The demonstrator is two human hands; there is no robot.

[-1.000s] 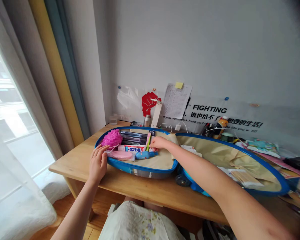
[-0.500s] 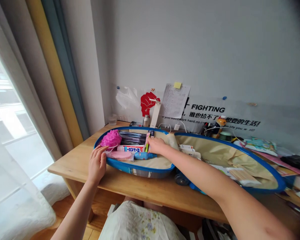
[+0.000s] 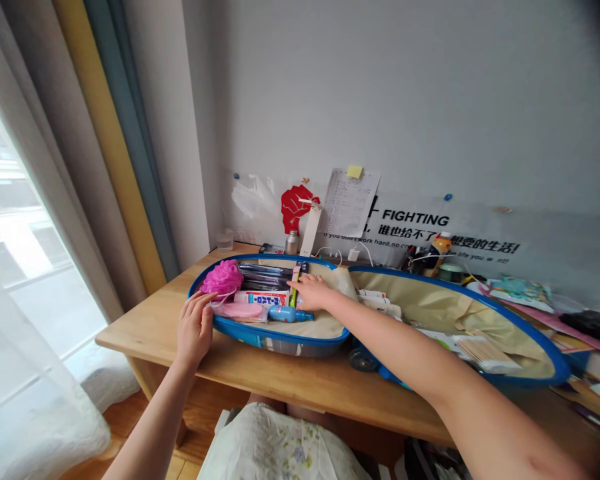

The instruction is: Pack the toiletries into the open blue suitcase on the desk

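Note:
A blue-rimmed suitcase (image 3: pixel 325 345) lies unfolded on the wooden desk. My left hand (image 3: pixel 196 323) rests on the rim of its left half, fingers stretched out beside a pink bath puff (image 3: pixel 223 277). Inside that half, my right hand (image 3: pixel 313 291) has its fingers extended, the tips at a slim green-and-pink package (image 3: pixel 295 285) that looks like a toothbrush. Left of it lie dark, long packs (image 3: pixel 265 275) and a toothpaste box (image 3: pixel 261 297). Nearer me are a blue bottle (image 3: pixel 286 313) and a pink, flat oval item in clear wrap (image 3: pixel 243 311).
The suitcase's right half holds white tubes (image 3: pixel 380 303) and a pack of wooden sticks (image 3: pixel 483 352). Behind it stand a metal bottle (image 3: pixel 292 241), a white upright stand (image 3: pixel 310 230) and an orange-topped bottle (image 3: pixel 437 253). Assorted items crowd the desk's right side.
My right hand has loosened from the slim package; its fingers are lifted and straighter, and more of the blue bottle shows. My left hand has stayed on the rim.

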